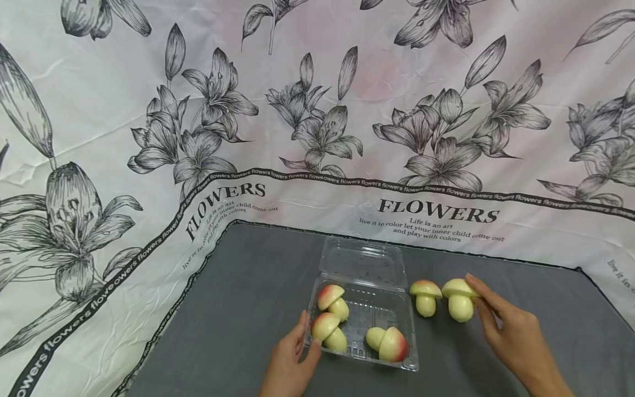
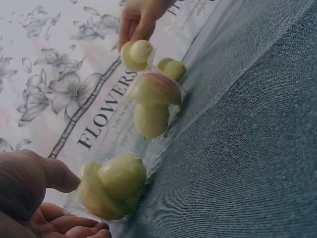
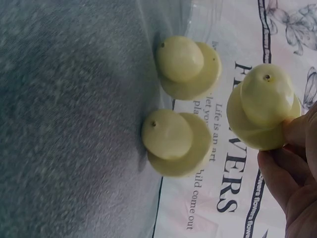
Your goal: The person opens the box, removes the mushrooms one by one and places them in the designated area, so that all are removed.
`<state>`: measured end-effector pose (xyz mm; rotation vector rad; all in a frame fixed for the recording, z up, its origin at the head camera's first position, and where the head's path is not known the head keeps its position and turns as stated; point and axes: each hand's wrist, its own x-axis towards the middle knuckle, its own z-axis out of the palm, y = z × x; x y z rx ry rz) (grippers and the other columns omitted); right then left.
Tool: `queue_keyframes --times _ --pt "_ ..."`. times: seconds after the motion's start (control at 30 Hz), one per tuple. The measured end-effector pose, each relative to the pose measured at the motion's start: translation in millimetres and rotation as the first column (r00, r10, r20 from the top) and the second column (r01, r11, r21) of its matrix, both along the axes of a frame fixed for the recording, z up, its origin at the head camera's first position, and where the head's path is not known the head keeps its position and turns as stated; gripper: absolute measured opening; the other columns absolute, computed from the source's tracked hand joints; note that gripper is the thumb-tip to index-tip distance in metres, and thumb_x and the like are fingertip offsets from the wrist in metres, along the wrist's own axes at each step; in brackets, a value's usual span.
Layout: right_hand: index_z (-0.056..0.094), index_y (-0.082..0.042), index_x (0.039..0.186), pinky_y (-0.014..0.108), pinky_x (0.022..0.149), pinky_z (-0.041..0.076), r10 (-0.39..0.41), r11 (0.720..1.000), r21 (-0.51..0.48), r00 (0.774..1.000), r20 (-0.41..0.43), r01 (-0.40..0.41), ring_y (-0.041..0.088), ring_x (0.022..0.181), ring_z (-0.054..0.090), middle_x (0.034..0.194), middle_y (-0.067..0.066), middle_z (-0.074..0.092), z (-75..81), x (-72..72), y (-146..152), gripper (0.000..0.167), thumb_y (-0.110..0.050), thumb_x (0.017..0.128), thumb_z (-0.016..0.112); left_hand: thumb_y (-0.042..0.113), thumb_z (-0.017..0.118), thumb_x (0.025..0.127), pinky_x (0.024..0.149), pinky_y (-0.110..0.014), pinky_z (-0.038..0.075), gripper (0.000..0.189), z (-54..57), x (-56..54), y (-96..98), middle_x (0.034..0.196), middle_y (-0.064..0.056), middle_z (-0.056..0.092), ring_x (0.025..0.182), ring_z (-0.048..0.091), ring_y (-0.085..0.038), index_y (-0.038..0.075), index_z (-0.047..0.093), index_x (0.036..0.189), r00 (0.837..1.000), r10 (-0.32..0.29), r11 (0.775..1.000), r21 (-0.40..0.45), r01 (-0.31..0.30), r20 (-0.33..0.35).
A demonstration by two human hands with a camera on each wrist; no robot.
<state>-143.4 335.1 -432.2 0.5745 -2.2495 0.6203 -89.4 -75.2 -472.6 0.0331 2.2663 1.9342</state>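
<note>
The left hand [image 2: 42, 196] grips the near edge of a clear plastic container [image 2: 153, 144]. Inside, greenish-yellow mushroom-shaped pieces [image 2: 123, 179] lie close to that hand, and a red-topped mushroom [image 2: 152, 111] sits farther off. Beyond, the right hand [image 2: 143, 17] holds a pale mushroom [image 2: 136, 55] near a neighbouring mushroom [image 2: 174, 69]. Finely ribbed, grey-blue tabletop [image 2: 237, 148] fills the right; lily-printed sheeting [image 2: 64, 91], lettered FLOWERS, stands behind.

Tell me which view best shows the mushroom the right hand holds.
Right wrist: the held mushroom looks largest, stem end facing the camera. Head shows cap and stem, but small; left wrist shows it farther off.
</note>
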Motion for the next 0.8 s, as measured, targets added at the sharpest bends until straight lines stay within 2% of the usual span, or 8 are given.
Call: queue_keyframes --times 0.13,0.23,0.37,0.53,0.6,0.67,0.73,0.8 --pt "0.07 -0.01 0.142 -0.003 0.08 0.048 -0.025 1.0 -0.01 1.0 -0.002 0.025 -0.025 0.119 0.049 0.132 0.012 0.072 -0.9 2.1 5 0.073 0.023 0.077 0.079 0.03 0.067 0.106 0.117 -0.062 0.043 0.078 0.2 0.7 -0.4 0.165 -0.03 0.032 0.152 0.032 -0.05 -0.008 0.028 0.163 1.0 0.002 1.0 -0.008 -0.002 -0.017" --pt "0.071 -0.01 0.141 0.0 0.065 0.048 -0.043 0.999 -0.019 0.999 -0.003 0.043 -0.027 0.114 0.05 0.131 0.009 0.072 -1.8 3.9 8 0.073 0.024 0.077 0.078 0.029 0.067 0.106 0.117 -0.061 0.043 0.078 -0.2 1.5 -0.3 0.165 -0.029 0.032 0.152 0.032 -0.049 -0.008 0.028 0.163 0.999 0.006 1.0 -0.019 -0.006 -0.034" --pt "0.073 -0.011 0.138 0.008 0.054 0.045 -0.075 0.997 -0.026 0.997 -0.019 0.075 -0.029 0.096 0.051 0.13 0.0 0.071 -3.0 6.4 13 0.07 0.023 0.077 0.079 0.03 0.067 0.106 0.117 -0.061 0.043 0.078 -0.6 1.7 -0.4 0.165 -0.029 0.033 0.152 0.032 -0.049 -0.008 0.028 0.163 0.999 0.008 1.0 -0.018 -0.009 -0.033" --pt "0.074 -0.013 0.137 0.01 0.05 0.04 -0.122 0.992 -0.041 0.992 -0.024 0.121 -0.019 0.072 0.049 0.129 -0.018 0.065 -4.4 9.3 20 0.066 0.02 0.08 0.079 0.03 0.066 0.106 0.117 -0.062 0.042 0.078 -0.6 1.7 -0.4 0.165 -0.03 0.032 0.152 0.031 -0.05 -0.008 0.028 0.163 1.0 0.01 1.0 -0.016 -0.01 -0.026" --pt "0.074 -0.013 0.137 0.013 0.046 0.036 -0.14 0.989 -0.044 0.99 -0.024 0.139 -0.014 0.065 0.045 0.125 -0.01 0.072 -5.0 10.1 22 0.066 0.021 0.081 0.079 0.03 0.067 0.106 0.118 -0.062 0.041 0.078 -0.8 2.0 -0.2 0.166 -0.029 0.032 0.152 0.031 -0.049 -0.008 0.028 0.163 1.0 0.011 1.0 -0.018 -0.011 -0.024" --pt "0.074 -0.012 0.136 0.016 0.044 0.033 -0.159 0.987 -0.038 0.987 -0.027 0.158 -0.011 0.059 0.04 0.117 0.003 0.078 -5.4 10.7 25 0.065 0.021 0.081 0.078 0.03 0.067 0.106 0.118 -0.061 0.041 0.078 -1.0 2.3 0.1 0.166 -0.029 0.032 0.152 0.031 -0.049 -0.008 0.028 0.163 1.0 0.013 1.0 -0.017 -0.014 -0.025" --pt "0.073 -0.011 0.137 0.018 0.043 0.03 -0.181 0.983 -0.036 0.983 -0.018 0.181 -0.01 0.056 0.037 0.107 0.019 0.079 -6.1 11.0 27 0.063 0.02 0.082 0.077 0.03 0.067 0.106 0.118 -0.061 0.042 0.078 -1.0 2.6 0.5 0.165 -0.029 0.033 0.152 0.031 -0.049 -0.008 0.029 0.163 1.0 0.016 1.0 -0.015 -0.016 -0.026" --pt "0.073 -0.01 0.138 0.019 0.042 0.029 -0.199 0.979 -0.037 0.98 -0.011 0.199 -0.01 0.054 0.034 0.104 0.027 0.077 -7.3 10.8 30 0.061 0.019 0.084 0.076 0.03 0.067 0.106 0.117 -0.061 0.042 0.078 -1.3 2.3 0.8 0.165 -0.029 0.033 0.152 0.032 -0.049 -0.008 0.029 0.162 0.999 0.018 1.0 -0.014 -0.018 -0.035"
